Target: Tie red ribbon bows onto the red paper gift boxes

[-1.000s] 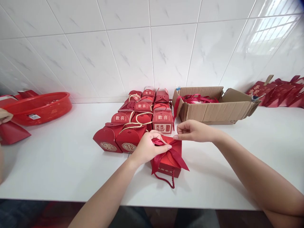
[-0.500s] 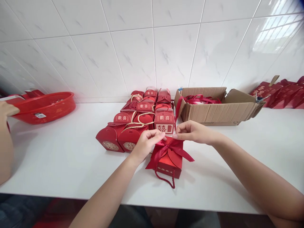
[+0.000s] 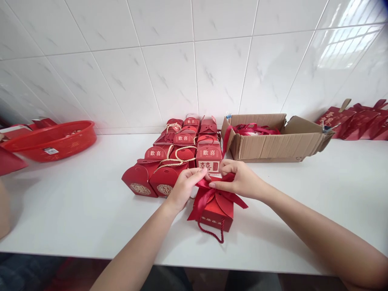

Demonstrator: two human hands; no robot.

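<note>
1. Pinching the ribbon bow [image 3: 216, 189] with the right hand [image 3: 239, 181], pressing thumb and bent fingers around its 3 o'clock loop.
2. Touching its 9 o'clock loop with the left hand [image 3: 185, 186], holding fingertips near together; impossible to tell whether gripping or merely resting.
3. Having the red gift box [image 3: 218, 208] directly below both sets of fingertips, toward 6 o'clock, standing on the white table [image 3: 91, 218], wearing the bow on its lid, dangling a red rope handle [image 3: 222, 232] at 6 o'clock and bearing pale lettering too small to read.
4. Facing packed red boxes [image 3: 185, 154] at 11 o'clock, showing 歡喜 on several tabs and 囍 on one label.
5. Facing an open cardboard carton [image 3: 279, 148] at 1 o'clock, containing heaped red ribbon [image 3: 253, 129].
6. Facing a red basin [image 3: 72, 145] at 10 o'clock, containing small items too unclear to name, bearing an unreadable white sticker [image 3: 50, 150].
7. Facing red packages [image 3: 338, 121] at 2 o'clock, showing blurred characters.
</note>
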